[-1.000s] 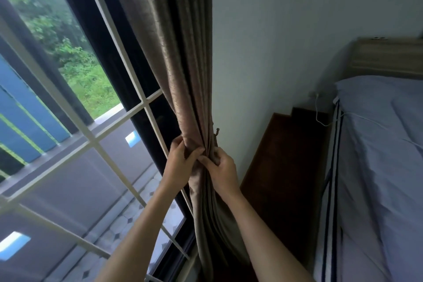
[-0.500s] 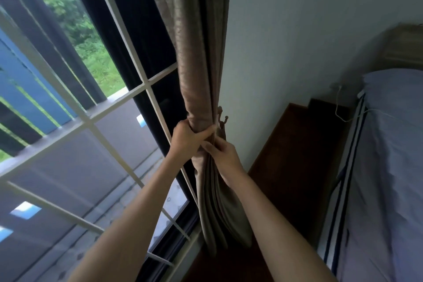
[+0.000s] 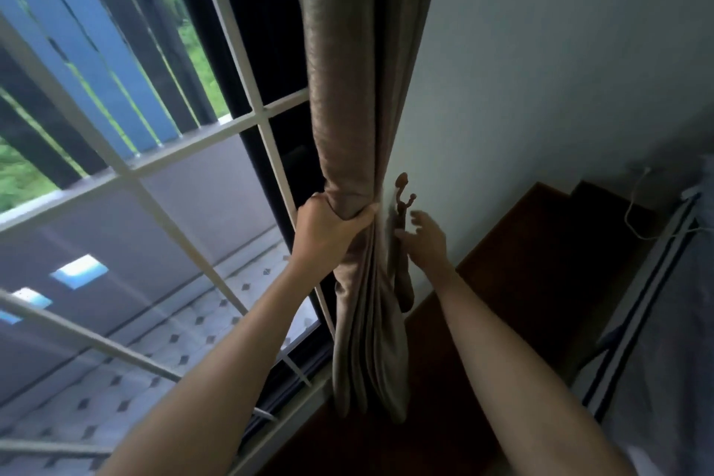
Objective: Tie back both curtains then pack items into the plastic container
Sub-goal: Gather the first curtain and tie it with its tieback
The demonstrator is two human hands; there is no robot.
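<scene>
A brown-grey curtain (image 3: 359, 97) hangs gathered in folds beside the window. My left hand (image 3: 328, 232) is shut around the bunched curtain at its narrowest point. A brown wall hook (image 3: 402, 191) sticks out of the pale wall just right of the curtain, and a brown tie-back (image 3: 403, 282) hangs down below it. My right hand (image 3: 425, 243) is off the curtain, fingers spread, touching the tie-back just under the hook. No plastic container is in view.
A window with a white metal grille (image 3: 266, 116) fills the left side. A dark wooden cabinet (image 3: 521, 282) stands against the wall at lower right. A bed with grey-blue bedding (image 3: 672, 340) and a white cable (image 3: 633, 205) lie at the far right.
My right hand has let go of the curtain and moved right to the tie-back under the hook. My left hand has closed fully around the curtain. The view has shifted nearer and to the left.
</scene>
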